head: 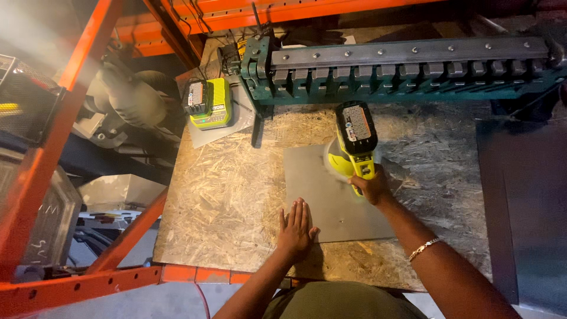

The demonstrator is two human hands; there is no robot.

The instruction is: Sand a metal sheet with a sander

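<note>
A flat grey metal sheet [331, 201] lies on a chipboard bench top [224, 201]. My left hand [295, 227] rests flat on the sheet's near left corner, fingers together and pointing away from me. My right hand [372, 188] grips the handle of a yellow-green cordless power tool [353, 145] with a black battery pack on top. The tool's blurred round head sits on the sheet's far edge. A gold bracelet [424, 248] circles my right wrist.
A green metal bending machine [407, 68] spans the back of the bench. A yellow-green battery charger [208, 103] sits on a small grey sheet at the back left. Orange rack beams [77, 94] frame the left and front. A dark panel [522, 207] stands at the right.
</note>
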